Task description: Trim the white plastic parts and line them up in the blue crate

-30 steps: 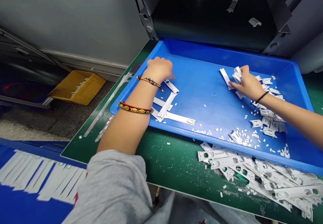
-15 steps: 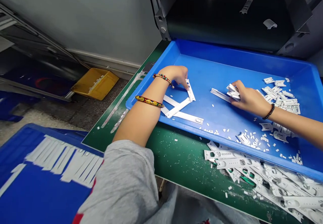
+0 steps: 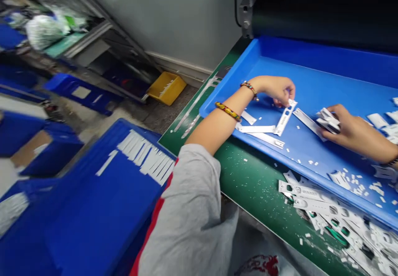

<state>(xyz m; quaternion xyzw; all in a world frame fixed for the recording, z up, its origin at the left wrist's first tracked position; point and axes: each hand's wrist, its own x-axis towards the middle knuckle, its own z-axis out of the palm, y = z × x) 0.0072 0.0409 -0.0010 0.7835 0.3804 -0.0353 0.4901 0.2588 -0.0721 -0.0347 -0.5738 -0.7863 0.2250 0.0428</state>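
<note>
My left hand [image 3: 281, 90] is closed in a pinch at the upper end of a white slotted plastic strip [image 3: 283, 120], which slants down inside the blue tray. Beneath its lower end lie a few more white strips [image 3: 256, 129] near the tray's front left corner. To the right, my right hand [image 3: 351, 131] is wrapped round a small bunch of white plastic pieces [image 3: 328, 120]. A long white strip [image 3: 306, 120] reaches from under that hand toward the left one; whether the fingers grip it I cannot tell.
The blue tray [image 3: 270, 45] rests on a green table [image 3: 236, 180] below a dark conveyor belt [image 3: 311, 18]. Many slotted white strips [image 3: 329, 209] are heaped along the front edge. At left, a blue bin [image 3: 93, 218] carries a row of white strips [image 3: 149, 155]. A yellow box [image 3: 171, 89] stands beyond.
The view has swung left, showing more blue bins. The strip at my left hand has turned to slant the other way, its lower end now to the left. My right hand still holds the bunch.
</note>
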